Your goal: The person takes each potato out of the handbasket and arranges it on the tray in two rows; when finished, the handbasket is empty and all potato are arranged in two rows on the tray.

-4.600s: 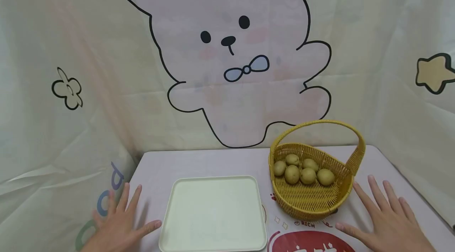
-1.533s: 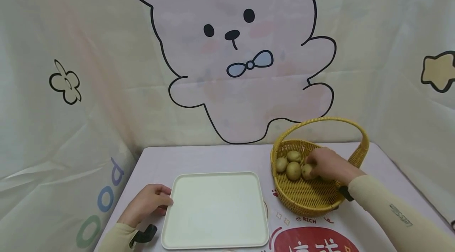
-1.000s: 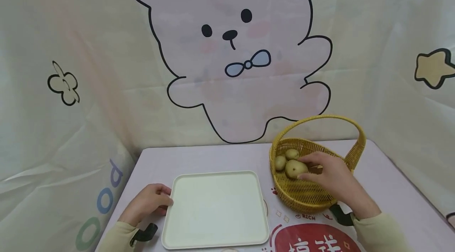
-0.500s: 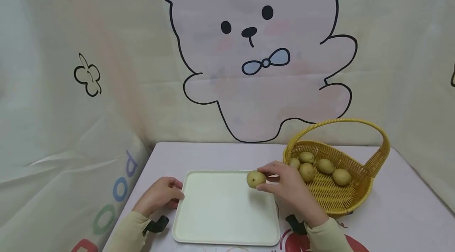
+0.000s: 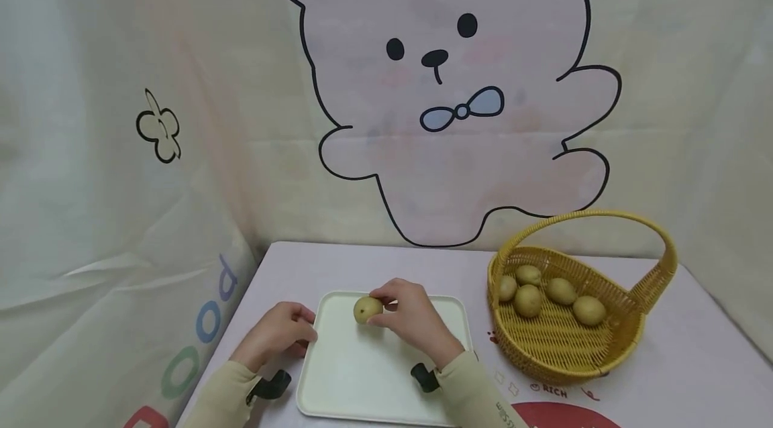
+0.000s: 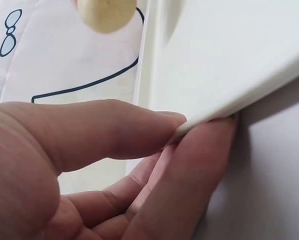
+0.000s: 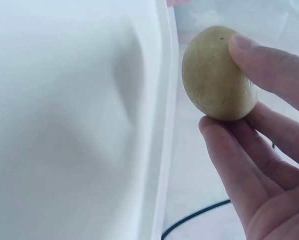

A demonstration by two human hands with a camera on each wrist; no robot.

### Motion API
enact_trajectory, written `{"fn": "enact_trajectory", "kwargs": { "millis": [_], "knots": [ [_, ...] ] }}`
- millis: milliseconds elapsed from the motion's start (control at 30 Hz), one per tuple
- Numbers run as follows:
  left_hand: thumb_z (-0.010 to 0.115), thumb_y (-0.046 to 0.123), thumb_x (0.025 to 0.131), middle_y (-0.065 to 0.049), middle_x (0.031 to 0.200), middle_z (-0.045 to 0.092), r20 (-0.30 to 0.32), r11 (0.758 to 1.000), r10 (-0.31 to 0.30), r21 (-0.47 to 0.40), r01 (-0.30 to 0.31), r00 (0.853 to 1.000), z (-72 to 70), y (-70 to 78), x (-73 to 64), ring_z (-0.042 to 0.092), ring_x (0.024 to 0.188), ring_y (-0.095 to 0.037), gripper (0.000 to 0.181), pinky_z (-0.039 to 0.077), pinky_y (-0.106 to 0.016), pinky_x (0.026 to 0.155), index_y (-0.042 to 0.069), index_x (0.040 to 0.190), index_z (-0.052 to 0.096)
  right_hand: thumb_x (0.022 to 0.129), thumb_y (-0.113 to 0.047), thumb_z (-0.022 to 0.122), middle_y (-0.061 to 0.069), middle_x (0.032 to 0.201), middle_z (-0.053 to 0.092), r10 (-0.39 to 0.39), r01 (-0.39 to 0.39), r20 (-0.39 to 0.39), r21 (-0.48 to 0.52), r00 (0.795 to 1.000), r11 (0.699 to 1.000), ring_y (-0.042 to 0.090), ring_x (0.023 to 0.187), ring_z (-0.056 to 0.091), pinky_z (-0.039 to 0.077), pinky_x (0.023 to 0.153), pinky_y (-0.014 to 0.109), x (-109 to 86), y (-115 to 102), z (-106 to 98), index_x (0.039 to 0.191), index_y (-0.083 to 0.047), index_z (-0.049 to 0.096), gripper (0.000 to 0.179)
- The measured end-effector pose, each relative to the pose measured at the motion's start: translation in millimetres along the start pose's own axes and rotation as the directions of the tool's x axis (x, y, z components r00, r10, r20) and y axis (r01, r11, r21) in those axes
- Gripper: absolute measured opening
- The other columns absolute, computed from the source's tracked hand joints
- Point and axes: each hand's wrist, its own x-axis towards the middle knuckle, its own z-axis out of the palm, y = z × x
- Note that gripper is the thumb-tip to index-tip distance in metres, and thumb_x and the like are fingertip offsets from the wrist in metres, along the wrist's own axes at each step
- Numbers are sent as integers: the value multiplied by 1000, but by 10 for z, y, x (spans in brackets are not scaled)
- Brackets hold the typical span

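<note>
My right hand (image 5: 417,318) pinches a small round yellow-brown potato (image 5: 366,310) between thumb and fingertips, over the back left part of the white tray (image 5: 356,384). The right wrist view shows the potato (image 7: 214,75) smooth, with a small dark spot, held above the tray and casting a shadow on it. At the tray's left side, my left hand (image 5: 278,334) grips the rim. Seen from the left wrist, the thumb (image 6: 114,131) lies at the top of the tray edge (image 6: 269,92) with a finger against its outer side.
To the right stands a yellow wicker basket (image 5: 561,351) with a tall arched handle, holding several more potatoes (image 5: 528,301). The table (image 5: 423,270) has a white cover with red print at the front. Patterned cloth hangs behind and at the sides.
The hands started spread on either side of the tray. The left took hold of its rim; the right reached into the basket, picked up a potato and carried it left over the tray.
</note>
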Motion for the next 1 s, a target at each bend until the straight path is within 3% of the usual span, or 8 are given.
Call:
{"fn": "enact_trajectory", "kwargs": {
  "millis": [467, 700, 1000],
  "knots": [
    [79, 3, 81, -10, 84, 69, 35, 1000, 16, -17, -15, 999, 73, 14, 24, 67, 69, -21, 29, 62, -36, 64, -2, 108, 70, 81, -11, 93, 6, 112, 77, 24, -25, -22, -49, 999, 998, 17, 99, 70, 63, 89, 34, 71, 18, 301, 118, -4, 81, 39],
    [79, 3, 80, -10, 83, 68, 7, 1000, -8, -2, 8, 1000, 32, 1, 7, 66, 69, -22, 28, 61, -35, 63, 0, 107, 71, 81, -12, 93, 4, 108, 76, 17, -17, -6, -81, 1000, 997, 17, 94, 67, 56, 82, 25, 124, 18, 401, 116, -7, 82, 37],
    [77, 4, 80, -10, 84, 68, 29, 1000, 12, -9, -12, 999, -17, -11, 24, 66, 68, -22, 31, 60, -36, 63, -1, 109, 70, 83, -15, 93, 0, 103, 72, 67, -66, 7, -69, 998, 995, 18, 93, 62, 51, 79, 25, 174, -14, 447, 119, -8, 81, 39]
  ]
}}
